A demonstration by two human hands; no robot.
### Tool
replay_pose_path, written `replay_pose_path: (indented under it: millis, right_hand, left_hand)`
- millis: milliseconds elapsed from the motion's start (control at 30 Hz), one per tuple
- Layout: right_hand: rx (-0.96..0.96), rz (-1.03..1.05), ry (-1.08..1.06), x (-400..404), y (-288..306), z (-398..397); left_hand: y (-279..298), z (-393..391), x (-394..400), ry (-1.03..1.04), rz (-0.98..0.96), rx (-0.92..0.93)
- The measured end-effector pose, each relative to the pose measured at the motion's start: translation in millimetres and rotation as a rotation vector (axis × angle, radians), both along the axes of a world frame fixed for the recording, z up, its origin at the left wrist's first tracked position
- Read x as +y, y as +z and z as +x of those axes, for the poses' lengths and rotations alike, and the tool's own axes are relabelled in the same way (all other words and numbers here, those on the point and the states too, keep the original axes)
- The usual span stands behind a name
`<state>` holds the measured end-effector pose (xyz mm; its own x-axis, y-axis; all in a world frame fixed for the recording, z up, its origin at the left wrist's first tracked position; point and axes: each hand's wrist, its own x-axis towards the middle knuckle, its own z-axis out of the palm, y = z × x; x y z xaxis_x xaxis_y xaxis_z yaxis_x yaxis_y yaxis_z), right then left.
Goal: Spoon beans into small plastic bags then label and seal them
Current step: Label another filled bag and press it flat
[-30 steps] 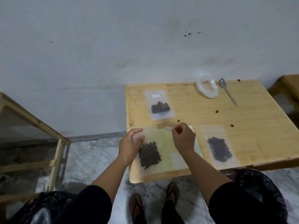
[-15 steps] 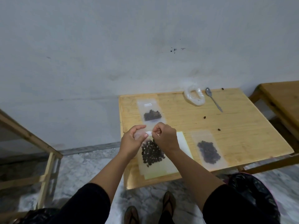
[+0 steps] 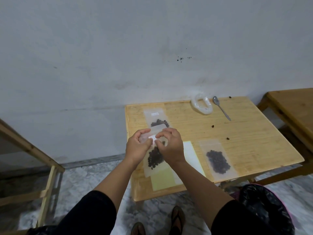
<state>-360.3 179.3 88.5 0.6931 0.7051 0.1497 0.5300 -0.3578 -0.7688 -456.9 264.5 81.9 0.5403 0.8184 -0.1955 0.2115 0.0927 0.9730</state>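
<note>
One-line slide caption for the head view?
Both hands, left and right, press a label onto a bean bag.

Plain room: bare wall (image 3: pixel 118 56), marble floor (image 3: pixel 94 180), wooden tables (image 3: pixel 254 133).

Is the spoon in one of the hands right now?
No, the spoon lies on the table by the far edge, while both hands hold the bag of beans.

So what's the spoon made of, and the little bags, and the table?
The spoon looks like metal: grey and slightly shiny. The bag of beans near the right edge looks like thin, cloudy plastic, since the dark beans show through it. The table looks like pale wood, probably smooth-finished, with grain lines running across the top.
</note>
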Motion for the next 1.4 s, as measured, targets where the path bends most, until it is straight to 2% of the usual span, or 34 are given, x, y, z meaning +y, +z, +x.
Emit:
replay_pose_path:
  millis: [233, 467, 733, 967, 1200, 1400]
  right_hand:
    - [0.352, 0.044, 0.035, -2.8, 7.8, 6.8]
    - [0.496, 0.066, -0.015, 0.8, 8.9, 16.9]
    - [0.505, 0.034, -0.040, 18.1, 2.9, 34.2]
    - [0.482, -0.022, -0.011, 37.9, -12.3, 72.0]
    - [0.436, -0.034, -0.037, 75.5, -26.8, 117.9]
    - [0.427, -0.108, 0.078, 94.3, -38.8, 147.9]
  left_hand:
    - [0.6, -4.6, 16.7, -0.026, -0.101, -0.039]
    - [2.1, 2.4, 16.2, -0.156, -0.016, 0.005]
    - [-4.1, 24.1, 26.1, -0.078, -0.050, 0.031]
    - [-9.5, 54.3, 46.4, -0.231, 0.033, 0.129]
    - [-23.9, 100.9, 71.5, 0.026, 0.030, 0.157]
    - [-36.2, 130.2, 89.2, 0.182, 0.014, 0.182]
